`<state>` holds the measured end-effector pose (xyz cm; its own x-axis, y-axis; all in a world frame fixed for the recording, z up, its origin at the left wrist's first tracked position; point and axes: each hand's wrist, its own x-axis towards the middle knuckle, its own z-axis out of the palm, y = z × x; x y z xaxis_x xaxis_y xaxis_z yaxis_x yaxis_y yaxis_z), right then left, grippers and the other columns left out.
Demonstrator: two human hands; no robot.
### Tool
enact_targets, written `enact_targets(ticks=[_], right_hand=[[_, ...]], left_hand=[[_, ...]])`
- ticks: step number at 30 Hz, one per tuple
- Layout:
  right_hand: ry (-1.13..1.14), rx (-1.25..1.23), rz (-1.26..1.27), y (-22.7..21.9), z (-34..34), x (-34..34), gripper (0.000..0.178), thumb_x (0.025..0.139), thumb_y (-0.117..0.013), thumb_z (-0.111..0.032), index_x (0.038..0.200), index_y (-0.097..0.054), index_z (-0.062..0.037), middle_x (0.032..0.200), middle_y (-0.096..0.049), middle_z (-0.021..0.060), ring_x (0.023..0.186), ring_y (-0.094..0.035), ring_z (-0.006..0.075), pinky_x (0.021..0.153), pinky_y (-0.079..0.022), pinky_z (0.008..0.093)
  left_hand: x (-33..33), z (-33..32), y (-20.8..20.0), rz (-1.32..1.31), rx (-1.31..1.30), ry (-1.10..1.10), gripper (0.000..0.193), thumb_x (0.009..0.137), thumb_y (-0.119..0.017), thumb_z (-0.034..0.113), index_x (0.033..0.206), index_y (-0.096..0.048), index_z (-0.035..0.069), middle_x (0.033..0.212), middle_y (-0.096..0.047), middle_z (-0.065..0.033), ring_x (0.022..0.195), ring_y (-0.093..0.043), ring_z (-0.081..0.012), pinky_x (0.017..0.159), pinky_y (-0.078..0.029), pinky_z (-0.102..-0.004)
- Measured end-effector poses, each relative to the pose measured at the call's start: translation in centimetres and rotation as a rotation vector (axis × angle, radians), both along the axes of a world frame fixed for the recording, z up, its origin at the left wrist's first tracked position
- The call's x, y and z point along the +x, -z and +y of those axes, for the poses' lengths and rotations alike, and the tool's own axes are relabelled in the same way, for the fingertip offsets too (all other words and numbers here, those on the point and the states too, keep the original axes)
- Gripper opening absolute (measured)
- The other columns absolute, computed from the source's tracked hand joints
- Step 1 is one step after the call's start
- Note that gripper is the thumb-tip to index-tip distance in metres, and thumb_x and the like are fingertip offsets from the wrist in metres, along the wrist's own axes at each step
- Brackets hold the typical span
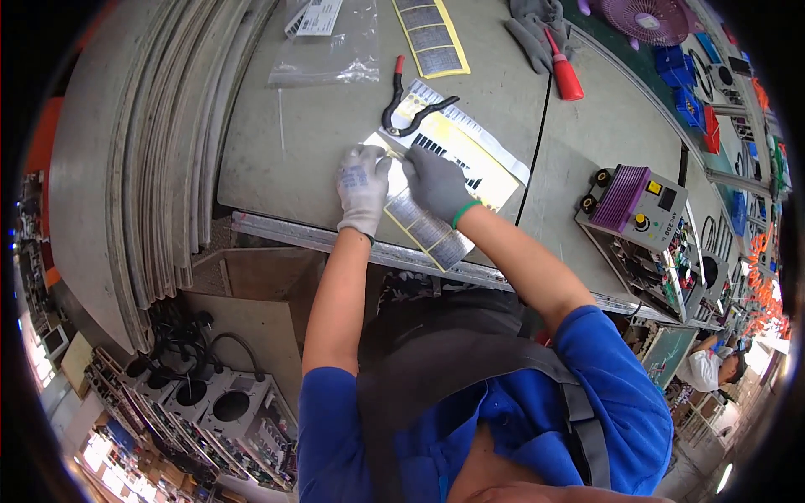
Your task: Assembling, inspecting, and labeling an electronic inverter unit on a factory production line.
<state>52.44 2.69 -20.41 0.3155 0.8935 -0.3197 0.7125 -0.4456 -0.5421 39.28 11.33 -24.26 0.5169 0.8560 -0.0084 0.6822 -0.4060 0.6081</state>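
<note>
My left hand (362, 186), in a whitish glove with faint blue print, pinches the upper end of a sheet of silver labels (434, 236) with yellow borders. Close beside it, my right hand (439, 184) wears a dark grey glove with a green cuff; its fingers are closed on the same label sheet. The sheet hangs slightly over the table's near edge. Just beyond my hands lies a yellow-and-white printed sheet (495, 186), partly hidden by the right hand. Pliers with dark handles (394, 105), one red-ended, rest spread on the papers.
Another label sheet (438, 52) and a clear plastic bag (335, 63) lie farther back. A red squeeze bottle (567, 80) touches grey gloves (530, 29). An opened purple-and-grey machine (641, 210) stands right; stacked curved boards (168, 126) rise left. A person (711, 369) is far right.
</note>
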Motion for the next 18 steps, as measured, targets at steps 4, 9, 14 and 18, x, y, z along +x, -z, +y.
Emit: enact_targets(ticks=[4, 9, 14, 18], right_hand=[[0.107, 0.269, 0.114, 1.8, -5.2, -3.4, 0.019, 0.094, -0.056, -0.020, 0.110, -0.060, -0.0095, 0.108, -0.063, 0.0149, 0.098, -0.065, 0.0338, 0.080, -0.051, 0.0476], [-0.258, 0.442, -0.235, 4.4, -7.2, -3.9, 0.030, 0.083, -0.063, -0.019, 0.111, -0.060, -0.0108, 0.102, -0.059, 0.0093, 0.097, -0.059, 0.0284, 0.084, -0.048, 0.0428], [-0.148, 0.216, -0.177, -0.7, -7.3, -3.2, 0.046, 0.086, -0.065, -0.033, 0.125, -0.057, -0.0087, 0.113, -0.060, 0.0140, 0.109, -0.058, 0.0327, 0.094, -0.045, 0.0403], [0.292, 0.345, 0.862, -7.7, -10.6, -0.7, 0.058, 0.096, -0.057, -0.048, 0.137, -0.057, -0.0062, 0.128, -0.062, 0.0166, 0.121, -0.058, 0.0304, 0.102, -0.044, 0.0419]], left_hand=[[-0.8, 0.1, 0.8, -0.019, 0.023, -0.019, 0.017, 0.088, -0.066, 0.022, 0.100, -0.069, 0.010, 0.107, -0.065, -0.0150, 0.105, -0.061, -0.0350, 0.091, -0.048, -0.0461], [-3.9, 6.1, -0.5, -0.153, -0.323, -0.153, 0.021, 0.090, -0.067, 0.019, 0.100, -0.068, 0.001, 0.083, -0.068, -0.0106, 0.077, -0.065, -0.0241, 0.073, -0.052, -0.0363], [-5.0, 6.9, -9.2, -0.546, -0.379, -0.662, 0.024, 0.093, -0.067, 0.016, 0.092, -0.064, -0.008, 0.080, -0.066, -0.0078, 0.071, -0.064, -0.0170, 0.065, -0.052, -0.0359], [-1.4, -4.1, -14.7, -0.473, 0.191, -0.074, 0.019, 0.093, -0.065, 0.006, 0.111, -0.061, -0.001, 0.109, -0.067, -0.0120, 0.094, -0.069, -0.0246, 0.080, -0.056, -0.0367]])
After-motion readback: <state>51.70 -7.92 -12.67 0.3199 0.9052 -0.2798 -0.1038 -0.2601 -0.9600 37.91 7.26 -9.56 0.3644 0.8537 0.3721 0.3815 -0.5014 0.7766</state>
